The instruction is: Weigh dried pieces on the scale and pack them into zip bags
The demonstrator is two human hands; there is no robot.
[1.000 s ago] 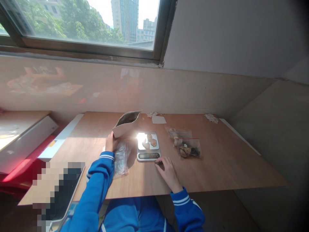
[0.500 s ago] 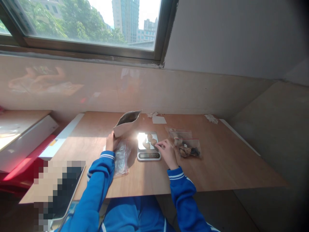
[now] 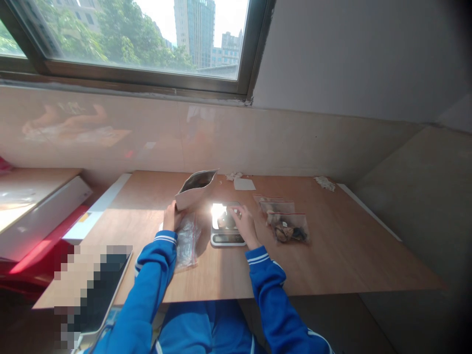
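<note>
A small digital scale (image 3: 228,240) lies on the table, with several brown lumpy pieces on its shiny plate. Over the plate's right side is my right hand (image 3: 245,222), thumb and fingertips pinched together; glare and shadow hide what is between them. At the lower left corner of an open-topped brown pouch (image 3: 191,195), my left hand (image 3: 170,217) has its fingers and thumb closed on the pouch, partly hidden. Clear plastic bags (image 3: 187,242) lie flat just right of my left wrist. Zip bags with dark and brown pieces (image 3: 289,229) lie right of the scale.
A white paper slip (image 3: 244,184) and crumpled tissue (image 3: 233,175) lie at the table's back, near the wall. More crumpled tissue (image 3: 324,184) is at the back right. A pixelated dark flat object (image 3: 99,290) sits at the left front edge. Strong sunlight glares off the scale.
My right hand has moved left and slightly forward, from the scale's right edge to above its plate. The plate now looks darker beneath it. My left hand stays at the pouch.
</note>
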